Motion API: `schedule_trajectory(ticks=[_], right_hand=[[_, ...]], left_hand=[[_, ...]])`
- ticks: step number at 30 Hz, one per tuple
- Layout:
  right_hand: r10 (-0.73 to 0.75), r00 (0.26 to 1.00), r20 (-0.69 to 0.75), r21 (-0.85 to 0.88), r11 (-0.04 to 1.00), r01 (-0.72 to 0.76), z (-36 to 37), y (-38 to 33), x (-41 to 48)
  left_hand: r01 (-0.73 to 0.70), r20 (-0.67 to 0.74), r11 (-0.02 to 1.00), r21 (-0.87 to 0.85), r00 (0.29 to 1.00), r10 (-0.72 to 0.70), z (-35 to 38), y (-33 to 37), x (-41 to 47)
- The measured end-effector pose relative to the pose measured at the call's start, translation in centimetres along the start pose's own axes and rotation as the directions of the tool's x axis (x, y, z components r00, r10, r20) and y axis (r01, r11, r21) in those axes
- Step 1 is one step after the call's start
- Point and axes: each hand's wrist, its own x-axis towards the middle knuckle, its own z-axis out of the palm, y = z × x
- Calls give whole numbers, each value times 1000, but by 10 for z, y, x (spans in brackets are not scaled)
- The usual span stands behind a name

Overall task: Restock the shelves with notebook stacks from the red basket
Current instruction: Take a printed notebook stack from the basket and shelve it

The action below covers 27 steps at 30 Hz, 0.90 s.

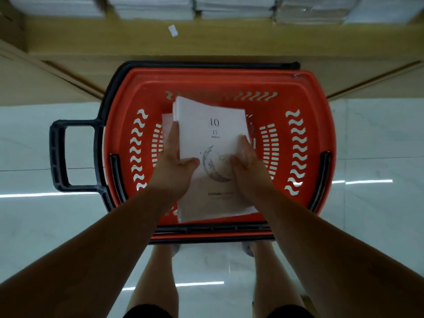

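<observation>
A stack of white notebooks (pixel 212 134), its top cover printed with "10 17" and a grey moon, is held over the red basket (pixel 206 79). My left hand (pixel 175 165) grips the stack's left edge, thumb on the cover. On the right edge my right hand (pixel 246 166) grips it, thumb on the moon print. More white notebooks (pixel 167 121) show under the stack at its left. The basket stands on the floor below a wooden shelf (pixel 206 40).
Stacks of white notebooks (pixel 234 5) line the shelf at the top of the view. The basket's black pull handle (pixel 58 154) sticks out to the left. A small white label (pixel 173 31) is on the shelf front. Glossy pale floor tiles (pixel 378 145) surround the basket; my legs are below.
</observation>
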Motion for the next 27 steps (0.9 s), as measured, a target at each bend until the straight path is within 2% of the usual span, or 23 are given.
schedule_trajectory(ticks=[6, 11, 16, 20, 27], right_hand=[[50, 997, -50, 128, 991, -43, -48, -65, -91], [52, 996, -68, 176, 984, -39, -100, -136, -168], [-81, 986, -147, 126, 987, 100, -154, -202, -237], [-137, 979, -151, 264, 949, 174, -207, -239, -281], [-304, 936, -179, 312, 884, 347, -306, -261, -319]], left_hand=[[-77, 71, 994, 75, 995, 72, -12, 93, -70], [-107, 48, 987, 120, 994, 102, -31, 184, -143], [-198, 8, 976, 94, 980, 198, -44, 261, -219], [-273, 8, 959, 77, 962, 274, -46, 314, -271], [-332, -38, 943, 2, 943, 332, -3, 382, -322]])
